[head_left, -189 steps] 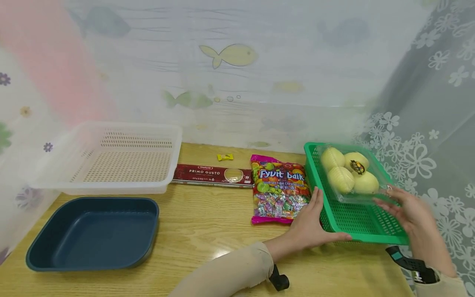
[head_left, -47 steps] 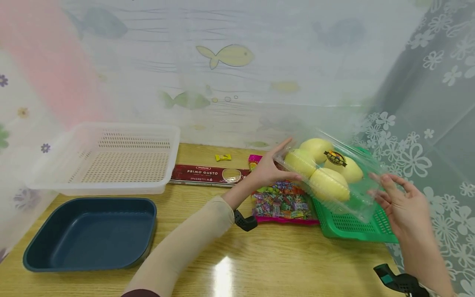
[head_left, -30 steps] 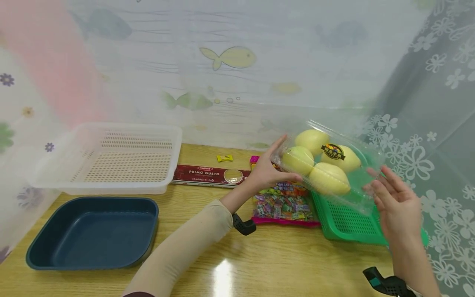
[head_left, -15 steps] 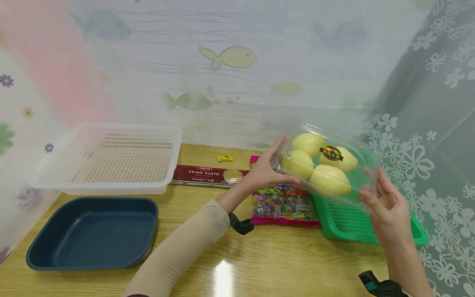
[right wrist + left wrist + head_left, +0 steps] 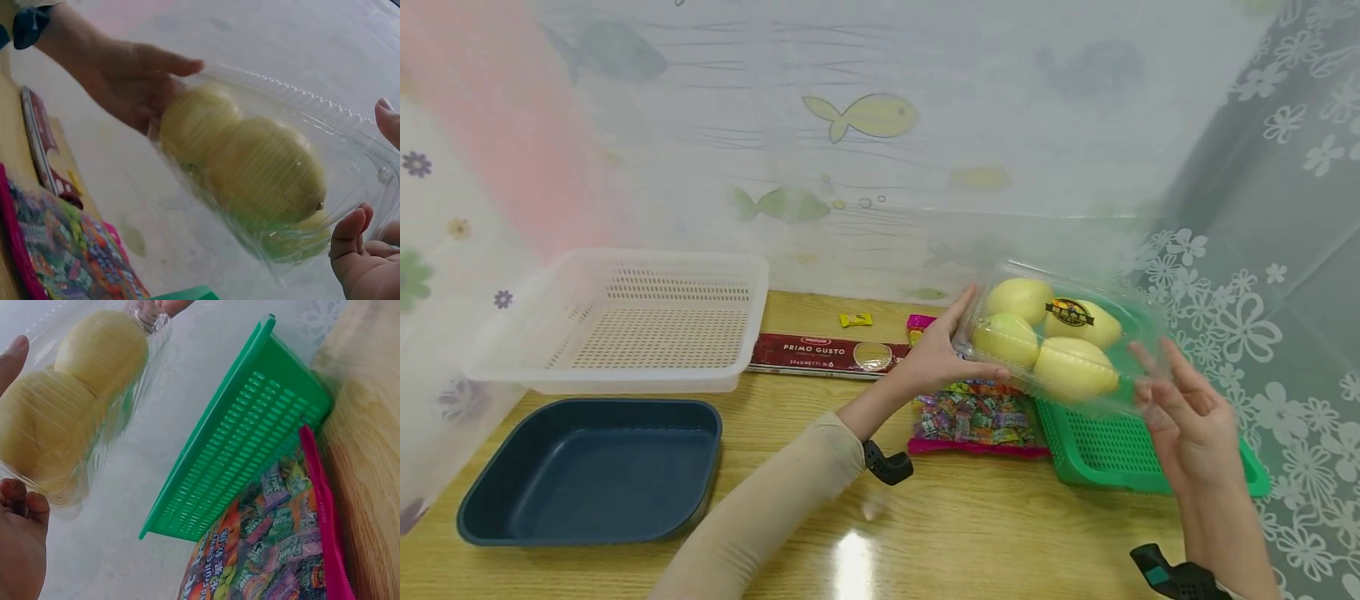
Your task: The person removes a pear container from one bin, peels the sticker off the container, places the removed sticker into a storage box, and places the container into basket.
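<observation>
Both hands hold a clear plastic clamshell box [image 5: 1138,312] of pale yellow round fruit [image 5: 1075,367] in the air, slightly tilted, with a dark label on its lid. My left hand [image 5: 936,354] grips its left end, thumb along the near side. At the right end my right hand [image 5: 1198,429] holds the box between thumb and fingers. In the right wrist view the fruit [image 5: 269,169] shows through the clear wall. Beneath are a green perforated basket [image 5: 1120,479], partly hidden, and a bag of fruit chews [image 5: 977,421], its upper part covered by the left hand and box.
A red spaghetti pack [image 5: 820,354] lies left of the candy bag, with a small yellow wrapped candy [image 5: 855,320] behind it. At the left stand a white perforated basket [image 5: 655,385] and a dark blue tub [image 5: 602,483]. A patterned curtain [image 5: 865,167] hangs behind the table.
Earlier the box sat in the green basket, my left hand at the basket's rim. Both hands have since lifted it up and left. Over the last second it shifts slightly and its tilt lessens.
</observation>
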`<state>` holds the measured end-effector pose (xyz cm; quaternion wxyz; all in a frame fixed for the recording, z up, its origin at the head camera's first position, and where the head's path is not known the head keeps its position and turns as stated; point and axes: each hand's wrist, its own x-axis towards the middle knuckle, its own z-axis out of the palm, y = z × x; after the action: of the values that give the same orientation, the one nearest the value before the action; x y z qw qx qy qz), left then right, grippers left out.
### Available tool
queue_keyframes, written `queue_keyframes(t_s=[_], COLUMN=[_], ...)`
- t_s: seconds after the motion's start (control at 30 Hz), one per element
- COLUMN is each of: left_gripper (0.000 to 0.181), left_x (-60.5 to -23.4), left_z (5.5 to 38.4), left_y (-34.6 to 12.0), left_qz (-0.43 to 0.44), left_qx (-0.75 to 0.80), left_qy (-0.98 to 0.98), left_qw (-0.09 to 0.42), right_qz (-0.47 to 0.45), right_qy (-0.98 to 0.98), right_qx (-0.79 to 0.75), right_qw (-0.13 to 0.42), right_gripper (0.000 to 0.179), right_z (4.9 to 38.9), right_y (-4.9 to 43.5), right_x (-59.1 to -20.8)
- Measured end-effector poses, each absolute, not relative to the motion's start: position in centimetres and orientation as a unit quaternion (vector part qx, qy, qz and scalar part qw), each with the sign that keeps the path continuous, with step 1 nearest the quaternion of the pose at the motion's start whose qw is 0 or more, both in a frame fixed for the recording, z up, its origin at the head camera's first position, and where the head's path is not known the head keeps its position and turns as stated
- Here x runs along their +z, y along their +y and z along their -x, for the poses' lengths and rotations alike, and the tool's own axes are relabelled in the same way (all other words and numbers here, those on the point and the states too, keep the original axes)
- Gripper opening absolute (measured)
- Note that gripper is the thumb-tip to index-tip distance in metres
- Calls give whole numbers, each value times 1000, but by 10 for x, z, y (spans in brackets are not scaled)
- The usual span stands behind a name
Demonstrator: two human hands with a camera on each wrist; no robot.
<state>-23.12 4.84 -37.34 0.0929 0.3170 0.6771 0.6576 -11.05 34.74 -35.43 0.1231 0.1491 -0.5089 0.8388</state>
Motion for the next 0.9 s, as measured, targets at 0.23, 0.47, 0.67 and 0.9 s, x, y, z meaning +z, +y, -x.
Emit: queue_keyframes(t_s=[0.23,0.47,0.67,0.9], left_gripper=[120,122,124,125], left_x=[-377,-381,-379,-381], left_z=[230,225,215,207], left_y=[44,35,26,12], left_qz=[-315,-308,-288,-271], left_qx=[663,659,619,590], left_qy=[674,682,728,760], left_qw=[86,81,59,37], right_qz=[-113,-22,-47,-59], right_qy=[-543,-642,-674,-695], right_qx=[813,728,699,680], right_qw=[177,239,236,226], right_gripper=[55,53,70,78], right_z=[104,100,99,101], right_y=[329,315,313,306], right_x=[-351,-345,-349,-353])
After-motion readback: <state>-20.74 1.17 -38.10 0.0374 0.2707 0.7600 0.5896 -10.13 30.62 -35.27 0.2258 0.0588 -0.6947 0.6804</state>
